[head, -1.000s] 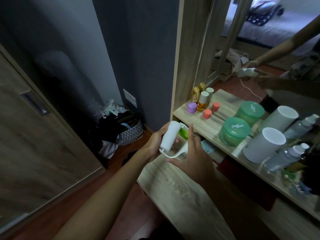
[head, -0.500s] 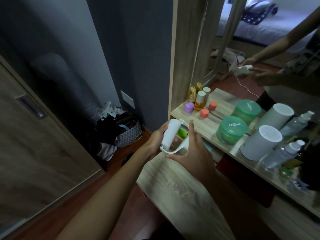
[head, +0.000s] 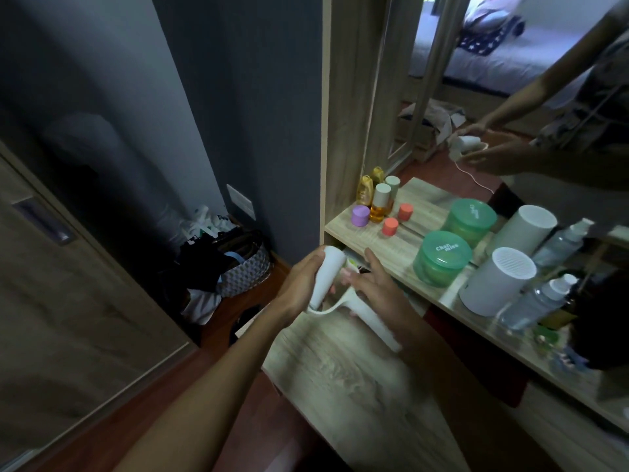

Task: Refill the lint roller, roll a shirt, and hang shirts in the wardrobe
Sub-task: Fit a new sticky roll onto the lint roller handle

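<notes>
A: Start wide. Where does the work happen?

B: Over the wooden dresser top (head: 357,379), beside the shelf (head: 381,240) crowded with a green tub (head: 442,258), a white cylinder (head: 497,284) and small bottles (head: 379,207). A mirror (head: 510,97) behind reflects both hands.

A: And the lint roller?

B: The lint roller (head: 335,291) is held in the air just above the dresser's near corner, between both hands. Its white roll points up and away, and its handle trails back toward the person.

A: What is each hand doing?

B: The left hand (head: 299,287) is curled closed around the roll, thumb up near its top. The right hand (head: 374,294) lies over the handle with its fingers mostly spread and the index lifted. It looks like a loose hold, though how firmly it clamps underneath I cannot tell.

A: So the step is the refill. How to do it well?

B: I'd judge the roll is being seated on or pulled off the spindle. The right hand should firm up on the handle as the anchor, and the left should slide the roll straight along the spindle axis, not twist it sideways. The left hand should grip the roll's ends rather than its sticky face, and work over the dresser so a slip lands there.
</notes>
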`<state>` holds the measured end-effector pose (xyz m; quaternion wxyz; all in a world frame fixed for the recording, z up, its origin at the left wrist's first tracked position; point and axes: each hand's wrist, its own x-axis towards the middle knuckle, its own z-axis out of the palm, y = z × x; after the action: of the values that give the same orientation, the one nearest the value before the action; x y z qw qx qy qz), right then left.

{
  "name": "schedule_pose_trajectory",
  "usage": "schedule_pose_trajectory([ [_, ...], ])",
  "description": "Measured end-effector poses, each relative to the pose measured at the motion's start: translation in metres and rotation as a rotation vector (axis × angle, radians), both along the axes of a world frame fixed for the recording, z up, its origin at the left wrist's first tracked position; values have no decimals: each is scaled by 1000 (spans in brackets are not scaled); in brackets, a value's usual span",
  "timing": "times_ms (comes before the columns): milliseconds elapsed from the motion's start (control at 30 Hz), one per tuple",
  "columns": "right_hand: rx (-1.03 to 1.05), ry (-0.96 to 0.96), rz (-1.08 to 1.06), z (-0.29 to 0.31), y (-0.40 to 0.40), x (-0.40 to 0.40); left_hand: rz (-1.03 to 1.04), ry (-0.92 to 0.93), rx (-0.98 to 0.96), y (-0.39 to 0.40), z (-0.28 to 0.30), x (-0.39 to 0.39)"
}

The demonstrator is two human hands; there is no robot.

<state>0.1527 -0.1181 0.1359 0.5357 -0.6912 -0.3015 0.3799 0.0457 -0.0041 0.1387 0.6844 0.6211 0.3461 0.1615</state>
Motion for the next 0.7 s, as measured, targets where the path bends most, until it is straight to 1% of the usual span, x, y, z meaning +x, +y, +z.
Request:
schedule_pose_trajectory([
  [100,-41,46,-65,5,3,7,-39,-23,52,-10,-3,-2],
  [233,21,452,-171,16,2,6,-25,-18,34,-16,-3,-4],
  [267,33,482,-195,14,3,5,-25,-14,38,-17,-3,-4],
  [300,28,451,-224,10,5,5,-26,-19,44,-19,-2,-3],
  [400,-36,166,-340,1,9,0,-23,-43,62,-22,5,4],
  [467,-5,59,-376,4,9,-3,-31,-52,89,-21,9,8],
  [567,54,12,-419,4,10,-4,-38,-68,90,-20,16,8],
  [700,76,-15,-425,1,12,-5,-33,-62,99,-19,16,7],
])
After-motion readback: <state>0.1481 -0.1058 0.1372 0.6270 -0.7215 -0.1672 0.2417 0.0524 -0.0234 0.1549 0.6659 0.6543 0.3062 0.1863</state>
